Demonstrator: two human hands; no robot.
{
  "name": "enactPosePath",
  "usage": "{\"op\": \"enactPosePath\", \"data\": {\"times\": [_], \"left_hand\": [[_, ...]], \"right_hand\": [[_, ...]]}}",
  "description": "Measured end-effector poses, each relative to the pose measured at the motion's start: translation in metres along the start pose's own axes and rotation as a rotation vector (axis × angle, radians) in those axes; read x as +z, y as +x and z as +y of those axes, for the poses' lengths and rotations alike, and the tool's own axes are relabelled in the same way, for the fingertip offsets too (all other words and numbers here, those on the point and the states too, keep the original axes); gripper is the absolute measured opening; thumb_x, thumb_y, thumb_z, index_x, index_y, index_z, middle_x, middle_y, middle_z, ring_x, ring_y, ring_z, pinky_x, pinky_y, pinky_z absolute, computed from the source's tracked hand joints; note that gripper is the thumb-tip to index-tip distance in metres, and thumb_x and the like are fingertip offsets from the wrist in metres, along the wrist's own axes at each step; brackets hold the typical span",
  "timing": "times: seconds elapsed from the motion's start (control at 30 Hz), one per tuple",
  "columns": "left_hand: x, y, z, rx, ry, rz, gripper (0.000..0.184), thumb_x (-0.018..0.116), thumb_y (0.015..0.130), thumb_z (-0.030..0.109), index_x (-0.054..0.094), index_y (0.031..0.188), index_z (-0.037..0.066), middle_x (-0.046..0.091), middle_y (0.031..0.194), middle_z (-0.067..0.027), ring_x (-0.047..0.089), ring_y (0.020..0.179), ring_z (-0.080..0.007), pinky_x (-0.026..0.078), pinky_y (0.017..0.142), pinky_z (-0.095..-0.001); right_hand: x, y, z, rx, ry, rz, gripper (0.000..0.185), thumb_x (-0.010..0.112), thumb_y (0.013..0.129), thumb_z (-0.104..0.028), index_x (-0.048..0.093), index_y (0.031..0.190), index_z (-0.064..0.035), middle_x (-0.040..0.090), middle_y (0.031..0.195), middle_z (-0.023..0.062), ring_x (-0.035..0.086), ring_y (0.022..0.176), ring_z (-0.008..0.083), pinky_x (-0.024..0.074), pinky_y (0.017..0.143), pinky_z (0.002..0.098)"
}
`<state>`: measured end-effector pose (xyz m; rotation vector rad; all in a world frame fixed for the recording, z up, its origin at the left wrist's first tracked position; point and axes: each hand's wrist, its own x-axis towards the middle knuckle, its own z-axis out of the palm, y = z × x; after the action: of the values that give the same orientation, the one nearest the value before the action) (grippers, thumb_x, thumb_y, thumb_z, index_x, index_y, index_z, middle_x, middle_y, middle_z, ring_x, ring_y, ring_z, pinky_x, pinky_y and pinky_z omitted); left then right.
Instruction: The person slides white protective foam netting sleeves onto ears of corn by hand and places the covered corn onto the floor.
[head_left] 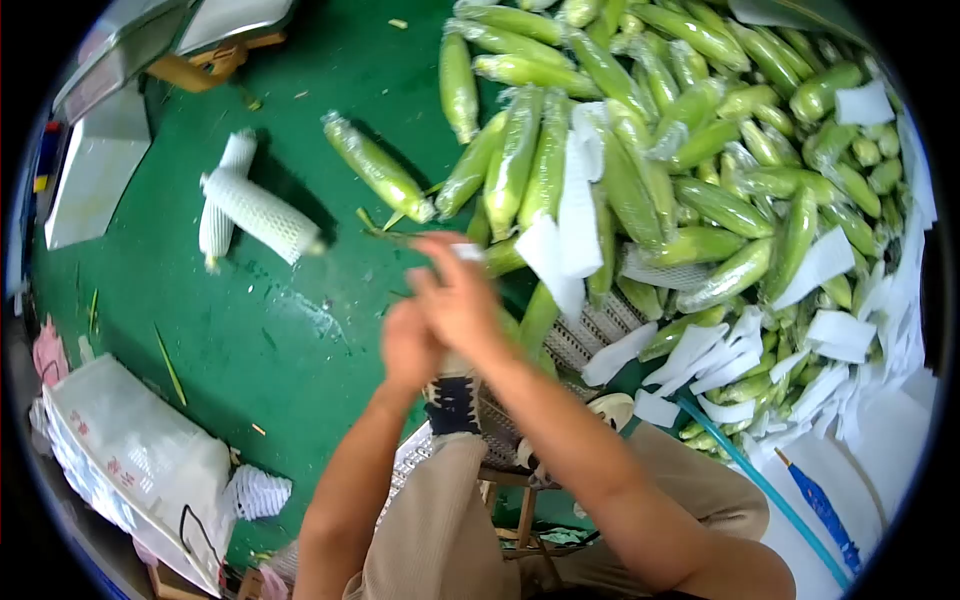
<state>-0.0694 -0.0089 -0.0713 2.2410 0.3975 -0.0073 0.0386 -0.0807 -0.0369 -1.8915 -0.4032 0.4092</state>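
Note:
Close together above a shoe, my two hands meet near the middle of the view. My left hand (412,345) is curled, its fingers blurred and partly hidden behind the other hand. My right hand (458,300) lies over it with bent fingers; a small white piece (467,252) shows at its far edge. What they hold cannot be made out. Just beyond them, a plastic-wrapped green corn cob (375,165) rests on the green floor, beside a large pile of wrapped cobs (715,205). Two cobs in white foam netting (262,213) lie crossed to the left.
White foam strips (700,355) are scattered over the pile's near side. A white bag (140,440) stands at the lower left, next to rolled white netting (258,493). A teal pole (765,485) and a blue folded umbrella (822,510) lie at the lower right.

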Motion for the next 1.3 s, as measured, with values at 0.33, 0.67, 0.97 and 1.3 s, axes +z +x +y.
{"op": "enactPosePath", "data": {"times": [0.33, 0.67, 0.97, 1.3], "left_hand": [[0.012, 0.045, 0.001, 0.441, 0.294, -0.671, 0.040, 0.069, 0.084, 0.032, 0.064, 0.118, 0.012, 0.057, 0.115, -0.0070, 0.058, 0.109, -0.0256, 0.048, 0.092, -0.0431], [-0.038, 0.030, 0.035, -0.226, -0.599, 0.529, 0.030, 0.079, 0.077, 0.002, 0.055, 0.095, 0.003, 0.050, 0.074, 0.0007, 0.053, 0.069, -0.0146, 0.046, 0.067, -0.0247], [-0.013, 0.042, 0.045, -0.032, -0.679, 0.465, 0.023, 0.073, 0.077, -0.005, 0.065, 0.097, 0.002, 0.062, 0.105, -0.0106, 0.061, 0.091, -0.0206, 0.050, 0.080, -0.0306], [-0.035, 0.051, 0.064, 0.086, -0.608, 0.074, 0.022, 0.075, 0.083, 0.005, 0.071, 0.105, 0.003, 0.061, 0.098, -0.0093, 0.058, 0.094, -0.0223, 0.047, 0.087, -0.0335]], "right_hand": [[-0.139, -0.030, 0.078, 0.132, -0.591, 0.255, 0.029, 0.063, 0.092, -0.018, 0.061, 0.119, -0.0071, 0.066, 0.108, 0.0223, 0.061, 0.097, 0.0434, 0.0474, 0.085, 0.0497], [-0.054, -0.053, 0.021, 0.284, 0.394, -0.211, 0.056, 0.061, 0.093, -0.008, 0.039, 0.145, 0.0000, 0.054, 0.131, 0.0107, 0.053, 0.117, 0.0178, 0.0430, 0.100, 0.0325], [-0.044, -0.064, 0.011, 0.456, 0.592, -0.002, 0.057, 0.059, 0.087, -0.002, 0.039, 0.141, -0.0017, 0.056, 0.119, 0.0077, 0.054, 0.108, 0.0159, 0.0441, 0.095, 0.0315], [-0.099, -0.032, -0.019, 0.544, 0.956, -0.329, 0.056, 0.052, 0.103, -0.022, 0.030, 0.153, -0.0073, 0.058, 0.113, 0.0009, 0.055, 0.092, 0.0077, 0.0469, 0.078, 0.0266]]}}
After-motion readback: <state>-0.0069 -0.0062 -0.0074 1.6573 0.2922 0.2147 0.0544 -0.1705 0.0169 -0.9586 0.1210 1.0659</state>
